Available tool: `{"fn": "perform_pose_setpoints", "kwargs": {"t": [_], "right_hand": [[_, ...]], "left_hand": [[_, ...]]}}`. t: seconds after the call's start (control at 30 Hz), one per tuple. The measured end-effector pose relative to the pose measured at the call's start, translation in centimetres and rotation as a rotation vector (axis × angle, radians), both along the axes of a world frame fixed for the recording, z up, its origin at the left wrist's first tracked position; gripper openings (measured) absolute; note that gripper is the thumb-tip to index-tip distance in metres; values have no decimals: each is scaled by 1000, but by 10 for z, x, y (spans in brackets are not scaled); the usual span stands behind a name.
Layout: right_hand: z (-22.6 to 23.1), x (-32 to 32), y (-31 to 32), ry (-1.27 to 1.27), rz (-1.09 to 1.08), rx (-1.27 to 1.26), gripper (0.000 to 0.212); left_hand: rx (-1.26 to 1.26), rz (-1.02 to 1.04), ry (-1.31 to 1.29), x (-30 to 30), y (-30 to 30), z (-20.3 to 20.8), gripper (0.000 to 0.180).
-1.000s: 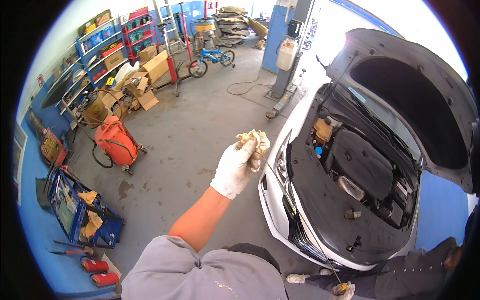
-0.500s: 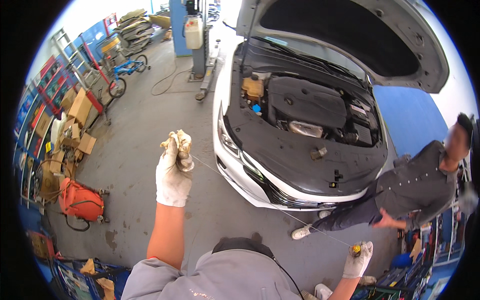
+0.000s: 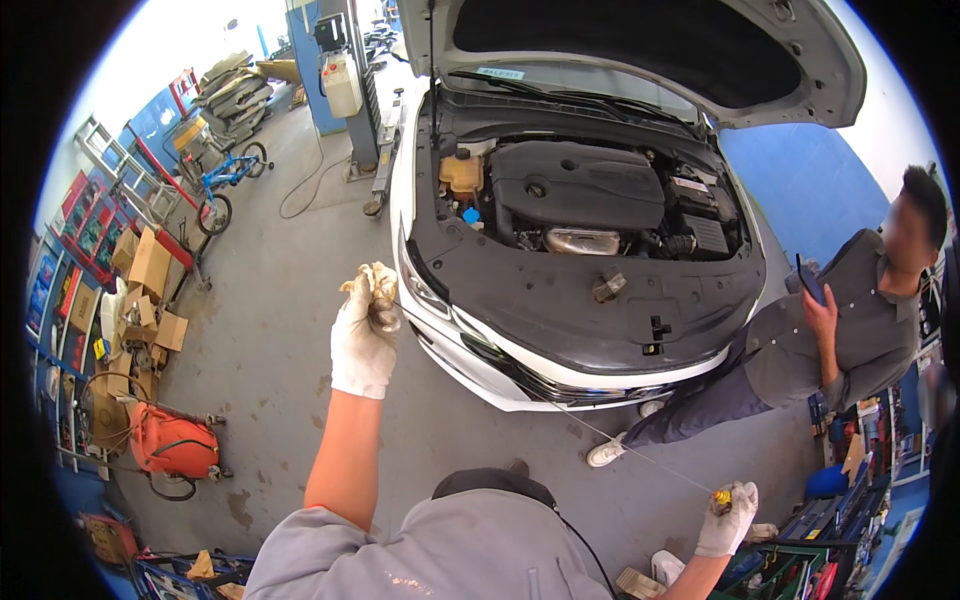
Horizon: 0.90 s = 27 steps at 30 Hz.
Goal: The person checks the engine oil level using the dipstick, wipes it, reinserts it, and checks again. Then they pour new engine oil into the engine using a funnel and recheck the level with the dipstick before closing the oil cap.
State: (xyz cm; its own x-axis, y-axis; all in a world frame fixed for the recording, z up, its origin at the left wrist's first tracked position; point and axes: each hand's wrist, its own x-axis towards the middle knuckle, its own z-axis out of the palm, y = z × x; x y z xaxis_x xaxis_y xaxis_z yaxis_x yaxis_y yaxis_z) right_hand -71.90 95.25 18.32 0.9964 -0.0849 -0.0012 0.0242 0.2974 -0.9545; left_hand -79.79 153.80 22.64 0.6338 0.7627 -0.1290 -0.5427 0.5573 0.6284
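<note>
My left hand [image 3: 362, 345], in a soiled white glove, is closed around a crumpled cream rag [image 3: 376, 278] beside the car's front left corner. Low on the right, my gloved right hand [image 3: 730, 525] grips the yellow handle of an oil dipstick [image 3: 721, 496]. The dipstick's thin metal rod stretches up and left across the front of the bumper toward the rag; part of it is too faint to follow. Before me stands a white car [image 3: 412, 335] with its hood [image 3: 842, 90] raised, baring a black engine cover [image 3: 580, 190] and a blue cap [image 3: 471, 215].
Another person [image 3: 850, 330] stands close on the right, holding a phone [image 3: 811, 282]. A small block-like item [image 3: 608, 287] lies on the front trim. To the left are a red wheeled machine [image 3: 175, 440], cardboard boxes [image 3: 150, 262], a blue bicycle [image 3: 232, 175] and a lift post [image 3: 352, 110].
My view has shifted, and both hands sit farther right against the car. The other person's lowered hand has come up, now with a phone. I still hold the rag and the dipstick.
</note>
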Motion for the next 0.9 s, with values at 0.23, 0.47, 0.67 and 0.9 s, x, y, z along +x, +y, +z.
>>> {"fn": "perform_pose_setpoints", "kwargs": {"t": [0.23,0.47,0.67,0.9], "right_hand": [[-20,50,-18,62,-19,18,38],[-11,97,-22,34,1,-16,39],[-8,122,1,42,19,-71,37],[-1,164,-41,66,-473,-9,12]], "left_hand": [[85,-5,-13,62,-17,-4,24],[-29,9,-1,113,-24,-9,18],[-82,83,112,160,10,-33,14],[75,158,190,204,134,-77,20]]}}
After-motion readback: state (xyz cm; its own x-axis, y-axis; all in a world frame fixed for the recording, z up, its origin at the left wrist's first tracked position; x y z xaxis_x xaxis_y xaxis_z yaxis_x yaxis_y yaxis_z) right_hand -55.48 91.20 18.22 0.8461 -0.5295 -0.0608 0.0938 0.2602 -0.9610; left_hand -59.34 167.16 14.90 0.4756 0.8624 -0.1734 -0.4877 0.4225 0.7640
